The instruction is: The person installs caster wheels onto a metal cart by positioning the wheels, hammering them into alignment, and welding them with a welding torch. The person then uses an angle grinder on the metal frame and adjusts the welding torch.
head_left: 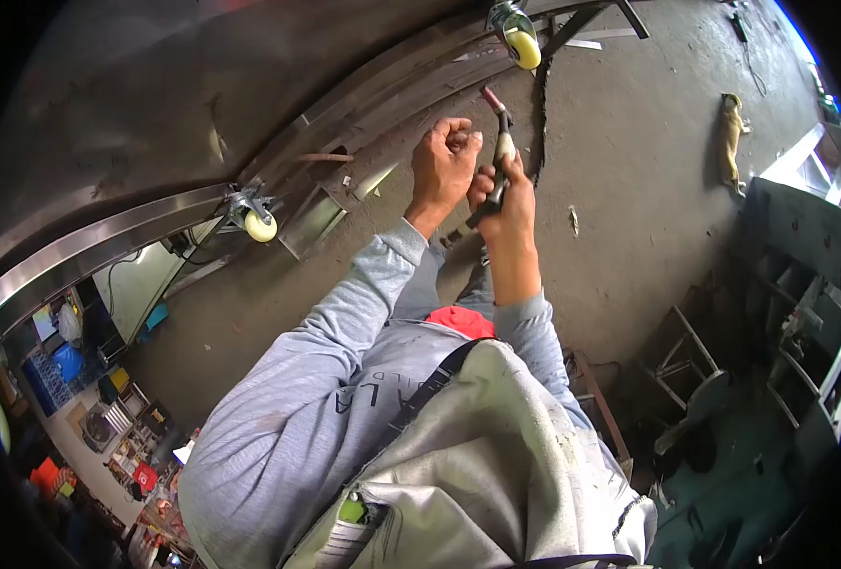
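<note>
Inside my right hand (508, 203): torch-like tool (505, 146), clasped; if I slacken, it could tip;
Beside it, my left hand (446, 171): curled; contents, I cannot tell.

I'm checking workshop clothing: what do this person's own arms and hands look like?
The left sleeve and right sleeve are long and light grey; the left ends in a cuff. The left hand and right hand are gloveless.
</note>
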Demonstrator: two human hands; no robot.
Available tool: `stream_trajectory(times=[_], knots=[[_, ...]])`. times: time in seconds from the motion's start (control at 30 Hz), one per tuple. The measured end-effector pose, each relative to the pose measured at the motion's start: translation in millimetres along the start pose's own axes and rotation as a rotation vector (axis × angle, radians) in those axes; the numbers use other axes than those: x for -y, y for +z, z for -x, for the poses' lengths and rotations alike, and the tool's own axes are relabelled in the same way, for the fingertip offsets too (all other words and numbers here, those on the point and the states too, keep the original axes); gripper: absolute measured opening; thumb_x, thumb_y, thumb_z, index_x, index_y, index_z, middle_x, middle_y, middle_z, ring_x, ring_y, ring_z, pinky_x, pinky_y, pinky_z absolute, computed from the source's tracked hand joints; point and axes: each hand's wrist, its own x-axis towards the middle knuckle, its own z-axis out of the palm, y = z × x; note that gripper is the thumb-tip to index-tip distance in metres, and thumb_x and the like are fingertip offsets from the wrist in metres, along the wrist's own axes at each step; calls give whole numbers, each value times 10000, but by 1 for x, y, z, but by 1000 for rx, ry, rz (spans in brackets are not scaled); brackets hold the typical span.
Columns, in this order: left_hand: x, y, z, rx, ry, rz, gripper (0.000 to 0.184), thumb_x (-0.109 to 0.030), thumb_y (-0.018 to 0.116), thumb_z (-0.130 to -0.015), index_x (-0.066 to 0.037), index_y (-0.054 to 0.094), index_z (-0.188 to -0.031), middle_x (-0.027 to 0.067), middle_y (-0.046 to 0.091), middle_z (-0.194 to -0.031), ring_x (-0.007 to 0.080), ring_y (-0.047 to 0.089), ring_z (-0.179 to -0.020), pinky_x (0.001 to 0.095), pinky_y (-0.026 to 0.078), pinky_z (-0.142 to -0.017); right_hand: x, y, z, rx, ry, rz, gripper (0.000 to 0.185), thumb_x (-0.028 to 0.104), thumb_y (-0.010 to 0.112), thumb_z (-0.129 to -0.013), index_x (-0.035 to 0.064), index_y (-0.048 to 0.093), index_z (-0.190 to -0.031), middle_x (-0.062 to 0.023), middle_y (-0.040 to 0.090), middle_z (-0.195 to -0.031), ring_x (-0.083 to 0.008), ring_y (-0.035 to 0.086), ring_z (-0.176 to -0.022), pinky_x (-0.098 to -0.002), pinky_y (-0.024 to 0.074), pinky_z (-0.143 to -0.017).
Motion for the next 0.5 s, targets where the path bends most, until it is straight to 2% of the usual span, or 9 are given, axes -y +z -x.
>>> stream_trajectory(times=[0.03,0.07,0.1,0.17,0.23,0.27,0.33,0.5], knots=[[-13,-5,9,57,-104,148,285,-195,742,-973,36,689,-1131,99,741,-943,188,725,-769,337,584,-695,-1,4,-5,26,24,-89,258,267,482,-1109,112,524,-1311,-31,520,-784,-97,496,-571,-233,446,-492],[-22,-9,14,111,-205,296,287,-198,732,-987,37,681,-1144,97,735,-960,188,727,-782,332,585,-700,-3,6,-13,85,71,-191,209,277,477,-1111,92,516,-1201,-27,509,-767,-95,486,-568,-232,443,-489],[-9,-10,14,96,-55,251,302,-204,704,-1022,42,661,-1192,85,714,-978,155,710,-807,304,580,-717,-3,8,-23,147,118,-291,218,287,472,-1113,73,509,-1090,-22,498,-751,-93,475,-564,-230,439,-486],[0,-20,15,78,21,279,320,-207,713,-1018,43,660,-1210,82,712,-976,134,691,-804,294,573,-720,-5,18,-34,258,179,-427,337,299,476,-1107,43,480,-887,-12,464,-689,-102,445,-550,-241,418,-474],[-8,-39,18,62,50,291,324,-211,741,-995,29,683,-1204,64,720,-943,108,658,-799,286,557,-725,-4,28,-40,304,217,-508,288,280,509,-1097,48,487,-929,-19,468,-750,-100,441,-575,-233,384,-466],[-13,-50,16,49,74,188,310,-209,747,-989,22,693,-1189,58,720,-927,107,659,-803,285,555,-727,-5,31,-42,323,238,-551,265,271,525,-1093,50,490,-950,-23,470,-781,-99,438,-588,-229,367,-462],[-18,-71,16,20,116,-15,282,-205,758,-978,7,714,-1158,45,722,-895,105,661,-809,285,552,-729,-5,36,-48,376,282,-630,283,258,521,-1083,57,469,-891,-13,452,-726,-97,421,-571,-227,365,-456],[9,-100,9,-105,119,-91,283,-175,785,-897,-26,749,-1134,50,749,-902,146,704,-826,313,570,-779,-3,48,-55,365,258,-733,274,247,510,-1081,70,453,-880,6,428,-667,-100,415,-555,-224,363,-448]])
